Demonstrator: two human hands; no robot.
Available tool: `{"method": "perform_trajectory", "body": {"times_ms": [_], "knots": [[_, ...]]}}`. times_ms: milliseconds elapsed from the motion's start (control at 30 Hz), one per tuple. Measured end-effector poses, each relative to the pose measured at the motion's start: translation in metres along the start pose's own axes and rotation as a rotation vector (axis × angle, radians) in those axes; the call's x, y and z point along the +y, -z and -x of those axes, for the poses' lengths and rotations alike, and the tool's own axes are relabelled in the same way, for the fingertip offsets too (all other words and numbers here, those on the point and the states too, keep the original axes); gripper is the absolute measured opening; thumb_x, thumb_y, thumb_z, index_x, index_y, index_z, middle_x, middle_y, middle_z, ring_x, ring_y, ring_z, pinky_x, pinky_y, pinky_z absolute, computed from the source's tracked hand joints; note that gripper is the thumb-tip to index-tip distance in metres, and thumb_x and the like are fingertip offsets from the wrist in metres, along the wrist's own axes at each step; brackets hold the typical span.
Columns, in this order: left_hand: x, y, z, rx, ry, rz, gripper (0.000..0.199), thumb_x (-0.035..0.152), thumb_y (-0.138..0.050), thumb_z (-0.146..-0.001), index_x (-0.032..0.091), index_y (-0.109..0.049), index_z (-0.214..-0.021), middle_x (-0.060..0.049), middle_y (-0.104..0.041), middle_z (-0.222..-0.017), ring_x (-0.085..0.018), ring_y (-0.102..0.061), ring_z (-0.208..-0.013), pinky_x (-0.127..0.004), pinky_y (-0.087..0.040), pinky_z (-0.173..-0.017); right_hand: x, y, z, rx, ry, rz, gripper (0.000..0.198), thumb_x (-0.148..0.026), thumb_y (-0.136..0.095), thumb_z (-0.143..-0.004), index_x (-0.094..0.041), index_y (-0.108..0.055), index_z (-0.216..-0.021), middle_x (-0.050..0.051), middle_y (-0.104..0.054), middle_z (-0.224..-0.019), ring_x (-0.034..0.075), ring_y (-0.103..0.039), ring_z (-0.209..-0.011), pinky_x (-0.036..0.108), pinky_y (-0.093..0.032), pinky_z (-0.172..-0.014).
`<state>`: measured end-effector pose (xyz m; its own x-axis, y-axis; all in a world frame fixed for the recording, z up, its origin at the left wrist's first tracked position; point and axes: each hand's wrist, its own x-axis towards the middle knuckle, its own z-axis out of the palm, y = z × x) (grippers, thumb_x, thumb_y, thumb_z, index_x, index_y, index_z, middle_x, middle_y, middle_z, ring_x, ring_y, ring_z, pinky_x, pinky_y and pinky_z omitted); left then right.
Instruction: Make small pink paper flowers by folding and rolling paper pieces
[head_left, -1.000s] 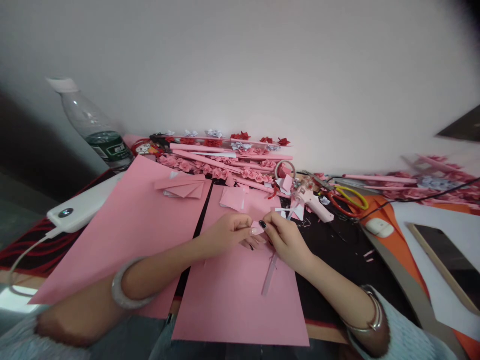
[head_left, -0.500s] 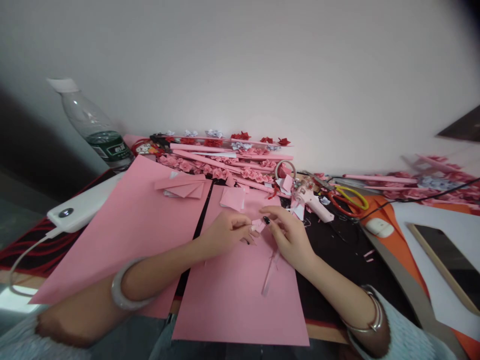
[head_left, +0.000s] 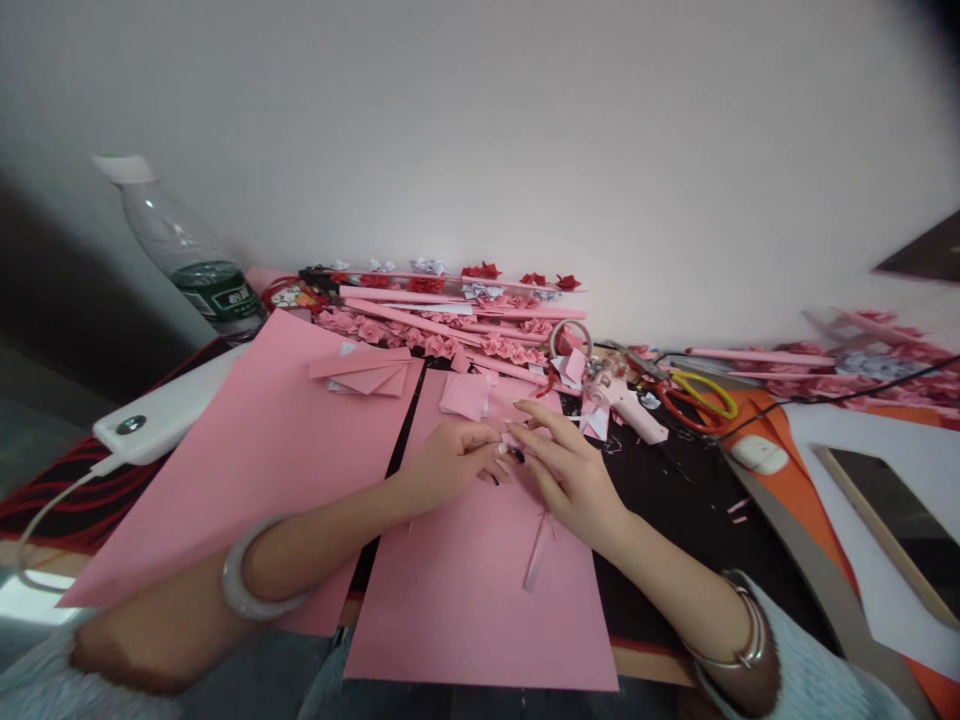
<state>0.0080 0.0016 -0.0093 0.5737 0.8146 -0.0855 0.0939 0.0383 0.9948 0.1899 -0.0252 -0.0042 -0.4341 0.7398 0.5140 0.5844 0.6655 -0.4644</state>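
Over a pink sheet of paper (head_left: pixel 480 610), my left hand (head_left: pixel 446 465) pinches a small folded piece of pink paper (head_left: pixel 507 440) between thumb and forefinger. My right hand (head_left: pixel 574 475) meets it from the other side, thumb and fingers closed on the same piece, covering most of it. Just beyond the hands lies a stack of small pink paper squares (head_left: pixel 465 396). A thin, clear-looking strip (head_left: pixel 535 560) rests on the sheet below my right hand.
Paper flowers and rolled pink sticks (head_left: pixel 420 320) line the wall. To the right are a pink glue gun (head_left: pixel 630 405), scissors (head_left: pixel 701 395), a tape roll (head_left: pixel 570 340), a mouse (head_left: pixel 759 455) and a phone (head_left: pixel 892 530). A bottle (head_left: pixel 187 250) and white power bank (head_left: pixel 165 410) stand left.
My right hand has shifted slightly left, its thumb and fingers moving over the small pink piece and hiding more of it. My left hand has stayed nearly still.
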Motion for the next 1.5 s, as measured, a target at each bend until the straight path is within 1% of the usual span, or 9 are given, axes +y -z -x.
{"method": "perform_trajectory", "body": {"times_ms": [200,400,567,667,833,1033,1133,1300,1500], "knots": [[-0.003,0.0021,-0.0011,0.01,0.014,0.032,0.023,0.03,-0.05,-0.084,0.01,-0.062,-0.086,-0.007,-0.067,-0.078,-0.015,-0.066,-0.069,-0.029,-0.053,-0.068,0.0003,-0.0001,0.0002,0.005,0.034,0.06,0.04,-0.013,-0.044,-0.085,-0.023,-0.053,-0.123,0.013,-0.041,-0.136,0.026,-0.046,-0.116,0.047,-0.043,-0.091],[-0.0024,0.0028,-0.0009,-0.004,0.01,0.053,0.025,0.033,-0.051,-0.084,0.011,-0.062,-0.092,-0.007,-0.068,-0.077,-0.016,-0.067,-0.071,-0.03,-0.054,-0.068,-0.0005,0.0001,-0.0012,-0.026,-0.022,-0.119,0.041,-0.01,-0.045,-0.084,-0.025,-0.055,-0.121,0.009,-0.043,-0.135,0.023,-0.044,-0.119,0.047,-0.038,-0.096],[-0.003,0.0033,-0.0013,-0.002,0.011,0.08,0.023,0.033,-0.052,-0.083,0.011,-0.061,-0.084,-0.006,-0.068,-0.074,-0.017,-0.067,-0.068,-0.029,-0.054,-0.065,0.0002,0.0007,-0.0034,-0.014,-0.122,-0.255,0.038,-0.013,-0.049,-0.083,-0.027,-0.057,-0.118,0.008,-0.046,-0.133,0.023,-0.043,-0.121,0.047,-0.035,-0.099],[-0.0029,0.0034,-0.0013,-0.003,0.015,0.102,0.022,0.031,-0.052,-0.083,0.011,-0.061,-0.08,-0.005,-0.067,-0.072,-0.016,-0.068,-0.068,-0.028,-0.054,-0.065,0.0012,0.0012,-0.0041,-0.015,-0.156,-0.298,0.035,-0.014,-0.05,-0.083,-0.025,-0.059,-0.115,0.009,-0.045,-0.134,0.022,-0.043,-0.122,0.045,-0.035,-0.1],[-0.0012,0.0034,-0.0003,-0.006,0.016,0.127,0.022,0.031,-0.052,-0.084,0.011,-0.061,-0.083,-0.006,-0.068,-0.073,-0.016,-0.068,-0.067,-0.027,-0.054,-0.064,0.0019,0.0018,-0.0035,-0.02,-0.12,-0.263,0.039,-0.012,-0.05,-0.082,-0.027,-0.058,-0.117,0.008,-0.046,-0.133,0.022,-0.043,-0.121,0.045,-0.034,-0.101],[0.0022,0.0041,0.0008,-0.01,0.012,0.119,0.024,0.031,-0.051,-0.085,0.01,-0.062,-0.087,-0.008,-0.07,-0.073,-0.015,-0.067,-0.068,-0.026,-0.053,-0.065,0.0033,0.0011,-0.0032,-0.041,-0.054,-0.215,0.047,-0.009,-0.051,-0.078,-0.026,-0.055,-0.121,0.008,-0.043,-0.136,0.023,-0.041,-0.122,0.046,-0.034,-0.1],[0.0018,0.0048,0.0002,-0.016,-0.001,0.112,0.025,0.031,-0.051,-0.085,0.01,-0.063,-0.089,-0.009,-0.07,-0.079,-0.015,-0.067,-0.068,-0.026,-0.053,-0.066,0.003,0.0013,-0.0034,-0.045,-0.041,-0.187,0.048,-0.008,-0.051,-0.078,-0.025,-0.054,-0.122,0.009,-0.042,-0.136,0.023,-0.042,-0.121,0.045,-0.034,-0.1],[0.0004,0.0055,-0.0003,-0.037,-0.021,0.122,0.026,0.031,-0.05,-0.085,0.011,-0.062,-0.096,-0.011,-0.069,-0.095,-0.014,-0.067,-0.07,-0.027,-0.052,-0.068,0.0007,0.0013,-0.0033,-0.051,-0.032,-0.144,0.05,-0.007,-0.05,-0.077,-0.023,-0.052,-0.125,0.011,-0.042,-0.136,0.023,-0.043,-0.12,0.044,-0.035,-0.098],[0.0022,0.0055,0.001,-0.051,-0.033,0.128,0.027,0.031,-0.05,-0.086,0.011,-0.063,-0.098,-0.011,-0.069,-0.097,-0.014,-0.067,-0.072,-0.026,-0.052,-0.068,0.0004,0.0011,-0.0033,-0.046,-0.01,-0.113,0.051,-0.01,-0.05,-0.079,-0.026,-0.049,-0.127,0.009,-0.04,-0.138,0.023,-0.041,-0.122,0.045,-0.035,-0.098]]}}
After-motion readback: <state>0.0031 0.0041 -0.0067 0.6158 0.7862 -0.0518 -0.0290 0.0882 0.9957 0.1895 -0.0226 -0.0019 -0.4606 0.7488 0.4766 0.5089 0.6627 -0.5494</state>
